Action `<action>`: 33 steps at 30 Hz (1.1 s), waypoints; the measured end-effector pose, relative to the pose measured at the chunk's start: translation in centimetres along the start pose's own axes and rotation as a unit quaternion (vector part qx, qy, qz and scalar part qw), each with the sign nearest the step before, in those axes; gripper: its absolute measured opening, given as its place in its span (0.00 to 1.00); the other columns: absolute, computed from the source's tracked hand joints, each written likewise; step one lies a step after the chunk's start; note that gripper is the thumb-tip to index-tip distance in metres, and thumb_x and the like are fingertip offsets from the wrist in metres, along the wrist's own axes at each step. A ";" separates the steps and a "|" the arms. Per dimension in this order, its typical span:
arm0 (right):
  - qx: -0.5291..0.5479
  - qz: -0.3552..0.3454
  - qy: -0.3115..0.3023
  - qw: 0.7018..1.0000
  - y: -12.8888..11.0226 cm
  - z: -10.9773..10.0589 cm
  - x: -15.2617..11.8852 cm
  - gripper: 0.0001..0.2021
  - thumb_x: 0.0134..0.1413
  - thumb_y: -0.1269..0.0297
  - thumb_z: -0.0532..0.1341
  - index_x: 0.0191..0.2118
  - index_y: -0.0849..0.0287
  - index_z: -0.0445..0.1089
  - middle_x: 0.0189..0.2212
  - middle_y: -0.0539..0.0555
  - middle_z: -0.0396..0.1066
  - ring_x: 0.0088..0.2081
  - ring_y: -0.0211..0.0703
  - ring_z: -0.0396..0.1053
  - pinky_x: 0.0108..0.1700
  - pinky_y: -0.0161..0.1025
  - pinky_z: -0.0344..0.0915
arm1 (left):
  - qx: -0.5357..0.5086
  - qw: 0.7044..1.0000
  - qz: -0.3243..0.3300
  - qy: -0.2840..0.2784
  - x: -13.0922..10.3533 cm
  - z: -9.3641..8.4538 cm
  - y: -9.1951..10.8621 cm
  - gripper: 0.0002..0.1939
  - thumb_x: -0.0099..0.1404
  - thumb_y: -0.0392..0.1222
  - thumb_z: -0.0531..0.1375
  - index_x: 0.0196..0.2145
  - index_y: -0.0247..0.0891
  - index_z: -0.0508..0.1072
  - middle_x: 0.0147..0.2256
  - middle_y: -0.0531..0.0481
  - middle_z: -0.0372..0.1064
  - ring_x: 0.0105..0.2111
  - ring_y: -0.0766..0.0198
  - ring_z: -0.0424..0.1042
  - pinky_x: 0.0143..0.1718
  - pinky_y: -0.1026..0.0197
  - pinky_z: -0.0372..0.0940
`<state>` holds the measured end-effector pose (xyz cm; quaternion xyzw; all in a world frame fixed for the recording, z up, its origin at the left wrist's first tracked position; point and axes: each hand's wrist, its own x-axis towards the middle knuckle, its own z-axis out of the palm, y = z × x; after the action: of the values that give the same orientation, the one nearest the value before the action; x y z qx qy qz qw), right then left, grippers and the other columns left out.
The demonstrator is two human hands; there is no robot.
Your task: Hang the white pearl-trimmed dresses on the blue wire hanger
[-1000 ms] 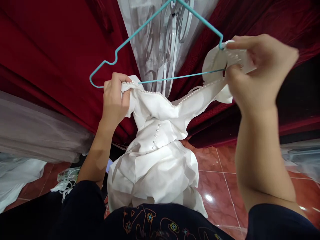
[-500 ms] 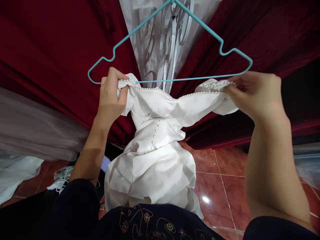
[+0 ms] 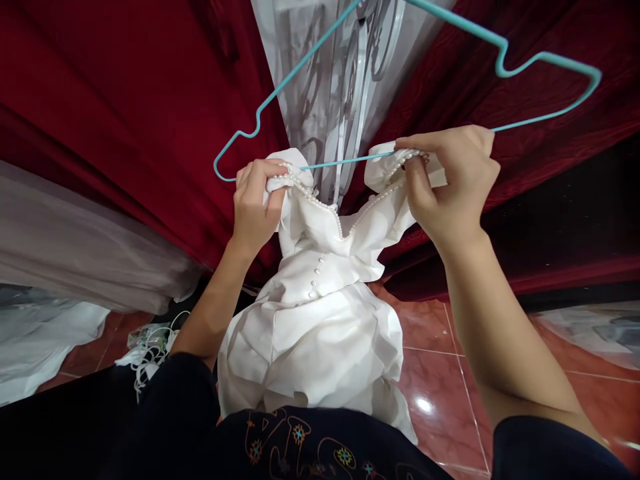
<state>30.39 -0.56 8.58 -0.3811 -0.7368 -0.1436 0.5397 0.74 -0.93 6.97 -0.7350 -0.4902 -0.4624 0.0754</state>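
A white dress [image 3: 320, 320] with a pearl-trimmed neckline and a row of small buttons hangs down in front of me. My left hand [image 3: 257, 203] is closed on its left shoulder part, beside the lower bar of a light blue hanger [image 3: 345, 162]. Pinched in my right hand [image 3: 450, 177] is the pearl edge at the right shoulder, and that hand lies over the hanger's lower bar. Between the hands the neckline sags in a V. The hanger is tilted, its right end raised, and its hook is out of view.
Dark red curtains [image 3: 135, 87] hang on both sides of a white ornate metal frame [image 3: 355, 87]. Pale sheer fabric [image 3: 75, 247] is at the left. White cables [image 3: 150, 353] lie at lower left, and red tiles [image 3: 435, 380] cover the floor.
My right hand has moved inward to the left with the dress shoulder, so the stretched neckline now sags. The hanger has shifted right and tilted, its right end rising.
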 end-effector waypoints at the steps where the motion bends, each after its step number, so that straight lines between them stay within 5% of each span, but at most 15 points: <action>1: 0.001 0.009 -0.002 1.000 0.1 0.1 -0.1 0.10 0.68 0.67 0.58 0.47 0.51 0.77 0.40 0.53 0.81 0.43 0.47 0.76 0.54 0.53 0.64 | 0.018 1.000 0.009 0.013 -0.6 -0.1 -0.1 0.07 0.70 0.36 0.55 0.43 0.46 0.70 0.53 0.47 0.76 0.59 0.49 0.75 0.62 0.38 0.70; 4: -0.011 0.027 -0.006 1.000 0.2 0.0 -0.3 0.10 0.66 0.66 0.58 0.45 0.52 0.77 0.40 0.53 0.81 0.43 0.48 0.77 0.55 0.53 0.64 | 0.012 0.995 0.100 0.008 -3.0 -0.9 -0.6 0.03 0.67 0.43 0.58 0.34 0.46 0.70 0.46 0.46 0.78 0.53 0.47 0.77 0.56 0.37 0.73; 7: -0.016 0.026 0.003 1.000 0.2 -0.1 -0.2 0.10 0.63 0.67 0.60 0.43 0.53 0.78 0.39 0.54 0.81 0.41 0.49 0.77 0.54 0.53 0.65 | -0.026 0.979 0.186 -0.081 -4.9 -1.9 -1.7 0.04 0.62 0.44 0.59 0.29 0.45 0.69 0.33 0.47 0.77 0.40 0.48 0.78 0.52 0.35 0.71; 10: -0.025 0.030 0.004 0.999 0.1 -0.3 0.0 0.10 0.61 0.68 0.60 0.42 0.53 0.79 0.38 0.54 0.82 0.41 0.48 0.77 0.54 0.52 0.65 | 0.004 0.972 0.142 -0.188 -4.6 -3.6 -3.5 0.02 0.61 0.41 0.58 0.30 0.44 0.70 0.31 0.49 0.77 0.38 0.51 0.77 0.59 0.34 0.67; 12: -0.024 0.025 0.005 0.999 0.1 -0.4 0.0 0.10 0.61 0.68 0.60 0.43 0.52 0.79 0.37 0.53 0.82 0.40 0.48 0.76 0.54 0.52 0.64 | 0.035 0.973 0.097 -0.207 -3.4 -5.1 -4.9 0.02 0.61 0.40 0.59 0.31 0.43 0.71 0.33 0.49 0.77 0.38 0.52 0.76 0.58 0.37 0.66; 18: -0.036 0.028 0.005 0.999 0.2 -0.5 -0.1 0.10 0.61 0.66 0.60 0.42 0.52 0.79 0.34 0.53 0.79 0.38 0.49 0.75 0.53 0.54 0.63 | 0.056 0.998 0.027 0.005 0.1 -9.3 -7.6 0.03 0.70 0.42 0.62 0.38 0.43 0.76 0.35 0.53 0.75 0.35 0.61 0.70 0.37 0.52 0.65; 21: -0.012 0.014 0.016 1.000 0.1 -0.4 -0.1 0.11 0.61 0.69 0.60 0.43 0.52 0.80 0.34 0.52 0.80 0.38 0.46 0.74 0.52 0.52 0.64 | -0.005 0.994 0.048 0.096 1.8 -9.3 -7.8 0.12 0.78 0.50 0.63 0.43 0.39 0.72 0.35 0.55 0.68 0.31 0.71 0.65 0.31 0.58 0.61; 23: 0.001 0.011 0.016 1.000 -0.1 -0.4 -0.1 0.11 0.60 0.70 0.61 0.43 0.52 0.80 0.35 0.51 0.80 0.38 0.45 0.75 0.52 0.51 0.64 | -0.043 0.990 0.083 0.109 3.3 -8.8 -7.7 0.19 0.80 0.58 0.60 0.46 0.38 0.67 0.38 0.56 0.67 0.35 0.73 0.69 0.35 0.59 0.65; 27: -0.002 0.003 0.014 1.000 -0.2 -0.3 -0.2 0.10 0.60 0.70 0.61 0.42 0.54 0.79 0.35 0.49 0.80 0.38 0.44 0.75 0.52 0.50 0.64 | -0.098 0.989 0.107 0.041 6.9 -7.4 -6.0 0.22 0.80 0.63 0.58 0.45 0.41 0.64 0.41 0.56 0.69 0.45 0.69 0.74 0.45 0.57 0.72; 33: 0.019 -0.011 0.010 1.000 -0.5 -0.3 -0.5 0.10 0.64 0.71 0.59 0.44 0.52 0.77 0.36 0.49 0.78 0.38 0.44 0.72 0.53 0.51 0.60 | -0.084 0.984 0.140 -0.074 10.5 -5.5 -1.3 0.08 0.84 0.49 0.55 0.45 0.46 0.68 0.47 0.52 0.69 0.53 0.70 0.71 0.59 0.53 0.72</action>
<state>30.35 -1.25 8.34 -0.3607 -0.7385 -0.1390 0.5524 -2.62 3.44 17.51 -0.8322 -0.3461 -0.4312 0.0411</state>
